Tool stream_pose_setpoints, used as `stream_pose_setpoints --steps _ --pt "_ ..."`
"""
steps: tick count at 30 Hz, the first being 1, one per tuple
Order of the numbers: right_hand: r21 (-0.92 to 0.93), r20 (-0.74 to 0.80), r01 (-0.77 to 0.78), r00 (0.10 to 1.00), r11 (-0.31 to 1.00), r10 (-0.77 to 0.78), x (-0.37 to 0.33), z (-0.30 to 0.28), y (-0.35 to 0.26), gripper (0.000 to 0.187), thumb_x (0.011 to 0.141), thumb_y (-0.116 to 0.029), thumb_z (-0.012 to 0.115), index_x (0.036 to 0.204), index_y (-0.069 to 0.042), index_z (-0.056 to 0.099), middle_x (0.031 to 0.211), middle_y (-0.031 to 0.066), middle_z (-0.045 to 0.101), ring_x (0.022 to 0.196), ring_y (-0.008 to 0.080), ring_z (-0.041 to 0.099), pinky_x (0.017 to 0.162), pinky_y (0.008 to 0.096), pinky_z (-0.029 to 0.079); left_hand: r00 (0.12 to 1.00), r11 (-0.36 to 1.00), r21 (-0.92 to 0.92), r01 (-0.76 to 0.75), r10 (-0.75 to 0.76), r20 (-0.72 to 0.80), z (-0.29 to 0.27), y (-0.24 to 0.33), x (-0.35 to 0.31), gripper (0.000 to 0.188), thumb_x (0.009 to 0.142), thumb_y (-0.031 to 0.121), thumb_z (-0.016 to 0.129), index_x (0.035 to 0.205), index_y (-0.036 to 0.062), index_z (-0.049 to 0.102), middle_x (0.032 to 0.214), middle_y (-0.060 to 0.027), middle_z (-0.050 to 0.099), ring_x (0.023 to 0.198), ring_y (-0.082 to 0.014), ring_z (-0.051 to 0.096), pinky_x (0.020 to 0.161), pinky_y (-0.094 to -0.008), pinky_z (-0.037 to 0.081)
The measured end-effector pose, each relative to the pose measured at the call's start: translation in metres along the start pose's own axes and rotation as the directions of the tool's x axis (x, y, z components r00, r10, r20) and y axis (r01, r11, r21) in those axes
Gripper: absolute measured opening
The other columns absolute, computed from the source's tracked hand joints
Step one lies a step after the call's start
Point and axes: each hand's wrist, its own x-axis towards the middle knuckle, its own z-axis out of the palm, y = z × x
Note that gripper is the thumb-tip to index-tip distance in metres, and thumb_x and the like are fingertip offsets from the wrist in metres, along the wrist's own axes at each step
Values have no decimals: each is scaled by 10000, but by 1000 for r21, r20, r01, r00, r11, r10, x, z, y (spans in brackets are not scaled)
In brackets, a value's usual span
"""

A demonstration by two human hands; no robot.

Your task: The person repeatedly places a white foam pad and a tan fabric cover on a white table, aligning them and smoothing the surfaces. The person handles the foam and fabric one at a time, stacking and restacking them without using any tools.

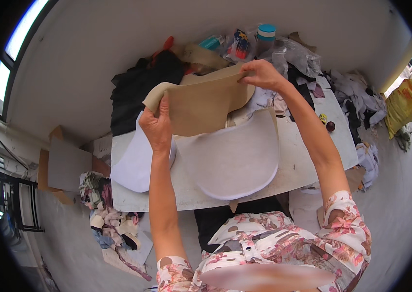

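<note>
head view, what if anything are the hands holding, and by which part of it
A tan flexible sheet, by its upper edge: left hand at the left end, right hand further right.

The left forearm reaches nearly straight ahead, the left hand gripping with thumb extended, while the right forearm slants inward, the right hand pinching with bent fingers.

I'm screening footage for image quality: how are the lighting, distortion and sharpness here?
Head view: fisheye curvature and a black rim; window at upper left washed out; soft light across the table; left hand, right hand and tan sheet reasonably clear; a blurred oval over the floral shirt at the lower edge.
</note>
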Motion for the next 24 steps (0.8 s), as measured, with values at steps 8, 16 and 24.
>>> stream_pose_setpoints --steps 8,16,24 --pt "749 -227 -15 934 663 277 -59 -35 -60 320 936 -251 585 1174 -38 599 1023 7 646 927 69 567 831 228 452 985 928 -334 167 -173 10 -31 7 -15 270 968 254 554 1097 33 642 1007 -24 662 916 -87 600 845 -236 472" --pt "816 -140 -109 916 568 377 -120 -40 -90 323 951 -254 553 1168 -17 589 1019 22 645 907 64 576 824 218 456 918 764 -508 397 -330 220 -57 30 -61 255 969 202 546 1127 12 607 1064 -49 656 955 -103 622 828 -233 490" --pt "836 -86 -178 891 519 445 -158 -26 -97 313 950 -253 556 1142 -8 588 1011 23 647 900 63 580 811 219 460 840 677 -499 541 -459 288 -65 25 -95 258 961 188 560 1135 1 599 1079 -62 656 965 -106 625 845 -236 489"
